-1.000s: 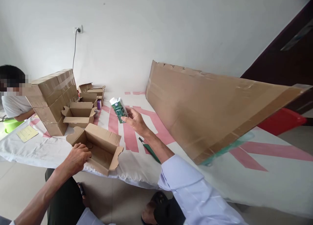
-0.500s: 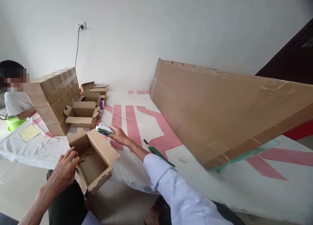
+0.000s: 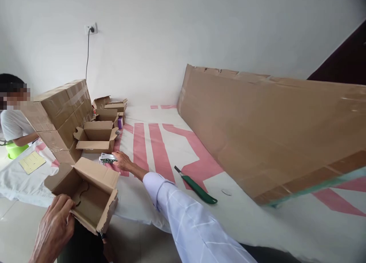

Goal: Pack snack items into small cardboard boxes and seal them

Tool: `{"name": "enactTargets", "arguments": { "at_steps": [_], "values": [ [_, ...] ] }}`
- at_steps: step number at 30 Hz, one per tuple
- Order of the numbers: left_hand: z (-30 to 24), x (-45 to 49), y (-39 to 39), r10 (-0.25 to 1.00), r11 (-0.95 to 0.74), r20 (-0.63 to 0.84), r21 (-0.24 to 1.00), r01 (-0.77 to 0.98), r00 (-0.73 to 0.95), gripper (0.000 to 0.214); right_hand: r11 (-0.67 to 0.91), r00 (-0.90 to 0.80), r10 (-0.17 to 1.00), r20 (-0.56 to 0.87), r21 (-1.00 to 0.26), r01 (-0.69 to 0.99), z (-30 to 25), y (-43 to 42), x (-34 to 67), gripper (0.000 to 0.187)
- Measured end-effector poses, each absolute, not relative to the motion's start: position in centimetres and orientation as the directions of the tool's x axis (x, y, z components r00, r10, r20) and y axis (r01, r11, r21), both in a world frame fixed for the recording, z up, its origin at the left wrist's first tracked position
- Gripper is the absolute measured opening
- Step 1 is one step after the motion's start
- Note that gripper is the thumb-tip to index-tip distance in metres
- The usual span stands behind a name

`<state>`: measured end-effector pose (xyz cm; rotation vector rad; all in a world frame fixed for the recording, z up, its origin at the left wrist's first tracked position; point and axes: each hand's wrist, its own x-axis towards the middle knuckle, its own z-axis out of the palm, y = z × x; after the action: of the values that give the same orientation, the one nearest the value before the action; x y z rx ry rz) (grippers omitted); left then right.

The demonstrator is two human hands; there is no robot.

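Note:
My left hand (image 3: pixel 55 223) grips the near left wall of an open cardboard box (image 3: pixel 93 196), fingers over its edge. The box is tilted at the near edge of the cloth-covered table, its flaps up, and nothing shows inside. My right hand (image 3: pixel 122 161) is closed on the right end of a small white and green printed carton (image 3: pixel 108 158), just above the cloth beyond the box. A green-handled knife (image 3: pixel 200 188) lies on the cloth to the right of my right forearm.
Taped cardboard boxes (image 3: pixel 58 118) are stacked at the left. Beside them stand several open boxes (image 3: pixel 95 137). A large cardboard sheet (image 3: pixel 257 133) leans along the right. A yellow note (image 3: pixel 32 162) lies on the cloth. Another person (image 3: pixel 15 122) is at the far left.
The open box and my left hand have shifted left and slightly down. My right hand has carried the small carton left and slightly down. The view has also turned slightly.

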<state>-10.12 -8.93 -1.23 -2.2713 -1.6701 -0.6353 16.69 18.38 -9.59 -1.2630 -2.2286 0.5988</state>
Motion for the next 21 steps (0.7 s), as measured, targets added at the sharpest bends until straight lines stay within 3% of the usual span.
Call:
{"name": "enactTargets", "arguments": {
  "at_steps": [7,11,16,21],
  "values": [
    [-0.7,-10.6,-5.0,0.848,-0.293,0.456,-0.023,0.956,0.27,0.028,0.411,-0.334,0.911,0.243,-0.612,0.676,-11.0,20.4,17.4,0.046],
    [-0.5,-10.4,-3.6,0.86,-0.317,0.408,-0.043,0.947,0.306,0.035,0.441,-0.349,0.897,0.273,-0.612,0.656,-11.5,21.5,17.7,0.046],
    [0.5,-10.1,-1.9,0.911,-0.296,0.295,-0.021,0.955,0.289,0.023,0.46,-0.355,0.887,0.294,-0.615,0.64,-12.0,22.4,17.8,0.044],
    [0.7,-8.9,0.9,0.911,-0.245,0.312,-0.114,0.963,0.269,0.024,0.49,-0.37,0.872,0.321,-0.604,0.629,-12.3,22.9,17.8,0.04]
  ]
}}
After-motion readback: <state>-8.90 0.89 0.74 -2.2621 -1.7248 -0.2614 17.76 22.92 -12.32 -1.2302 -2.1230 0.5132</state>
